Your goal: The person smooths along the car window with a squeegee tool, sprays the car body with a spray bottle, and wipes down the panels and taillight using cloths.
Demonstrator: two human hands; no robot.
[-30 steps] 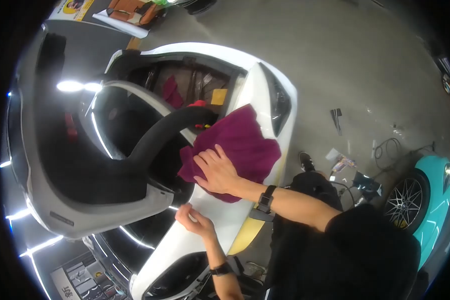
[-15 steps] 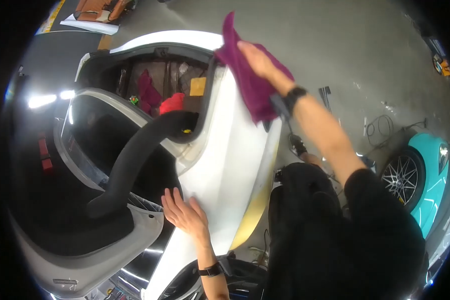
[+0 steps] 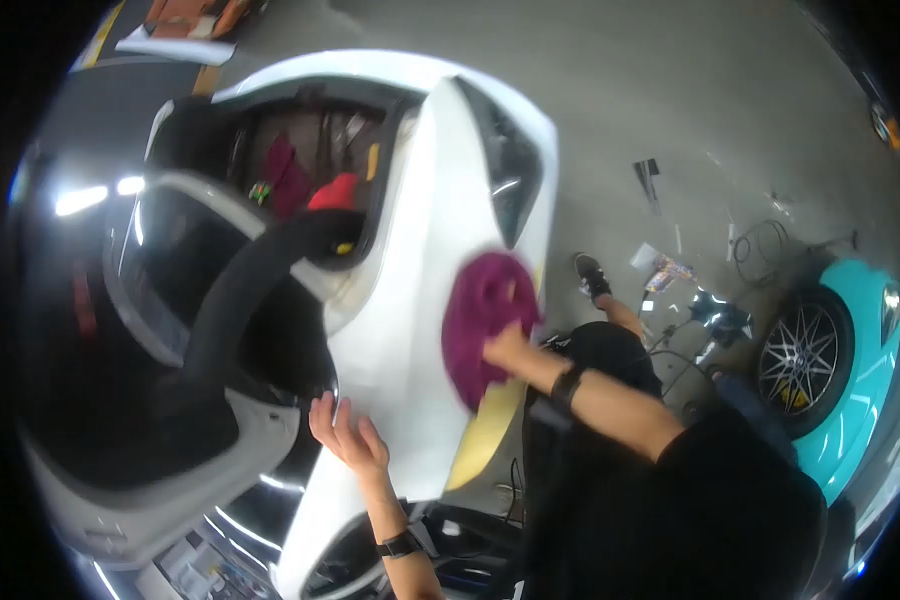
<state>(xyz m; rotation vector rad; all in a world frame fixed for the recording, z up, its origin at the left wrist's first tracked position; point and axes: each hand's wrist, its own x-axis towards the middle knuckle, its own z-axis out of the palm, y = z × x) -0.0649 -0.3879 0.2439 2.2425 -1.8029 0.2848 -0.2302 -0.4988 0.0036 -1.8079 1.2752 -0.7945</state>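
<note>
A crumpled purple microfibre cloth point(image 3: 480, 305) lies against the white rear fender point(image 3: 395, 340) of a car. My right hand point(image 3: 507, 348) is bunched into it, with its fingers mostly hidden in the folds and the motion blurred. Beyond the cloth shows the dark tail light point(image 3: 510, 165) at the car's rear corner. My left hand point(image 3: 352, 440) has its fingers apart and holds nothing, at the fender's edge beside the door opening. Yellow film or paper point(image 3: 485, 440) covers part of the panel just below the cloth.
The open trunk point(image 3: 315, 135) holds a red cloth point(image 3: 335, 192) and another purple cloth point(image 3: 288, 178). A dark curved pillar point(image 3: 245, 275) arches over the left side. Scraps and a heat-gun-like tool point(image 3: 668, 272) lie on the floor, near a turquoise car point(image 3: 850, 390) at right.
My right hand has swept the cloth from the rear corner back along the fender towards me, uncovering the tail light. My left hand has shifted slightly left.
</note>
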